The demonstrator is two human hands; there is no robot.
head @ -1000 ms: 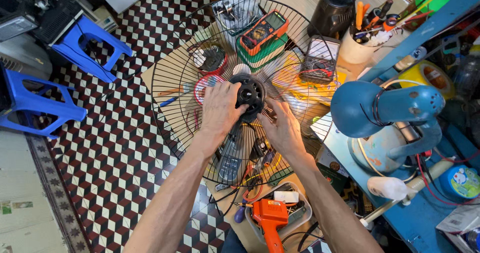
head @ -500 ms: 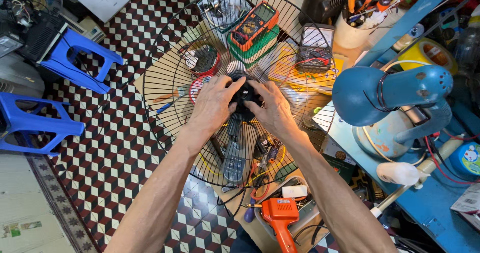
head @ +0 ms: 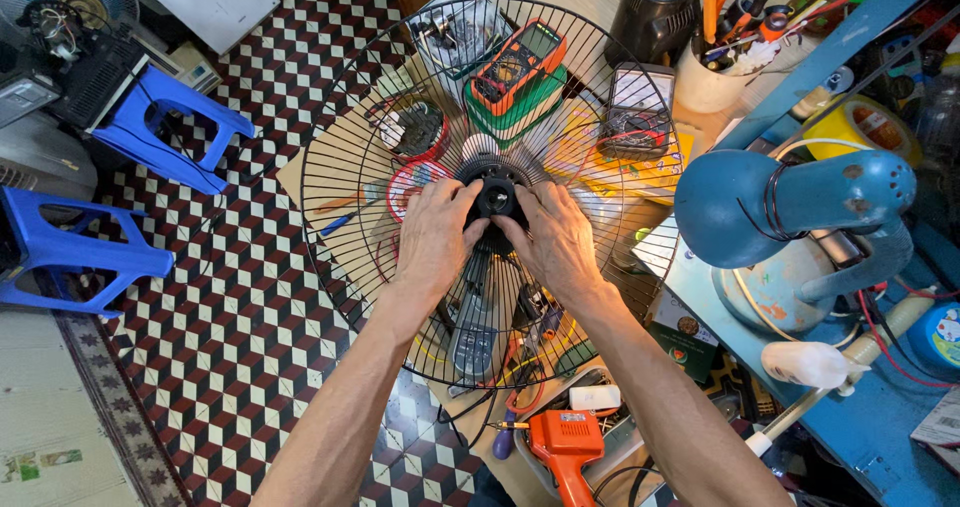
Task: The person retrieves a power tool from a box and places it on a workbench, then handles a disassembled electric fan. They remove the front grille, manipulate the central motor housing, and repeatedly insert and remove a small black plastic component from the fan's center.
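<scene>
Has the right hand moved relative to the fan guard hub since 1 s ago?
Yes. The right hand has shifted up the wire fan guard toward the black hub, now gripping it opposite the left hand.

My left hand [head: 432,242] and right hand [head: 560,242] meet on the hub [head: 495,199] at the middle of the wire fan guard [head: 340,207]. Behind the hub, under the guard, lies a multimeter [head: 518,62]. A desk lamp [head: 790,207] stands to my right, a soldering gun [head: 562,447] lies nearest me, and two stools [head: 120,197] stand on the floor to my left.
</scene>
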